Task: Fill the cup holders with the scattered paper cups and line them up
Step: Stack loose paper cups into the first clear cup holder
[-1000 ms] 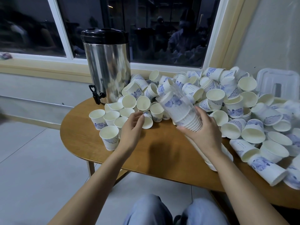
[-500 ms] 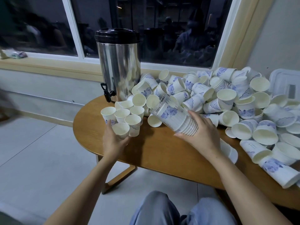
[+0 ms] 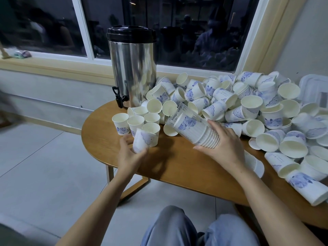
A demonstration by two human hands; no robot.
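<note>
Left hand (image 3: 127, 157) gripping one paper cup (image 3: 141, 142) by its wall, just above the table (image 3: 177, 167) and in front of the cluster of upright cups (image 3: 136, 121). Right hand (image 3: 225, 148) wrapped round the clear cup holder (image 3: 186, 125), held tilted with its far end toward the loose pile (image 3: 248, 107) beside the urn (image 3: 133, 68). A nested stack already sits inside (how much room remains I cannot tell; the plastic is glassy and blurred). To do this step well, I would turn the cup to match the nested ones, align its axis with the sleeve, then slide it home without crushing the rim.
</note>
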